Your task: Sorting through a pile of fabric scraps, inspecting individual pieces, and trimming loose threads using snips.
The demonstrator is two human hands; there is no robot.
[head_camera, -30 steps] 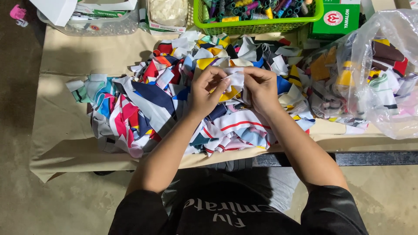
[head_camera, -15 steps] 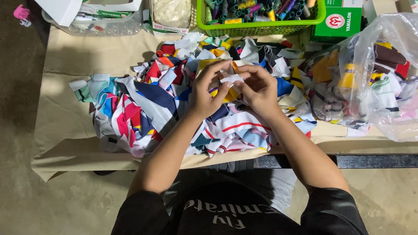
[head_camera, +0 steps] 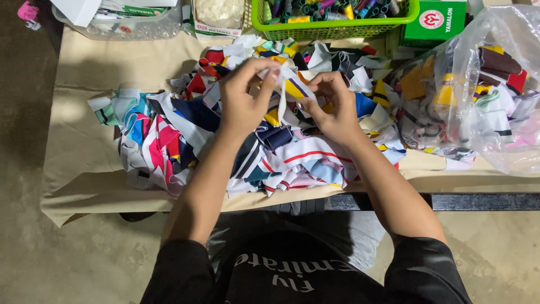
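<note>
Head view: looking straight down at a table covered in tan cloth [head_camera: 84, 169], person seated at the near edge.
Left hand [head_camera: 244, 101]: raised over the heap, thumb and fingertips pinched shut on the upper left end of a small fabric strip [head_camera: 288, 84].
Right hand [head_camera: 332, 110]: raised opposite it, fingers closed on the same strip at its lower right end.
Hands: close together, near touching at the fingertips, both clamped on the one strip.
Strip: white with a yellow and dark stripe, held off the heap, between the two hands and roughly level with them.
Strip axis: long axis seems to run from upper left to lower right, left hand on the far end, right hand on the near end; exact lie is hard to read, the fingers cover much of it.
Nearer hand: neither, both grip it equally; the strip sits dead centre between them.
Below hands: scrap pile [head_camera: 225, 141], mixed offcuts in red, navy, white, pink, spread across the table middle.
Right of pile: clear plastic bag [head_camera: 495, 84] stuffed with more offcuts, just beside the right forearm.
Far edge: green basket [head_camera: 337, 31] of thread spools, green box [head_camera: 433, 22] beside it, clear tub [head_camera: 112, 28] at the far left.
</note>
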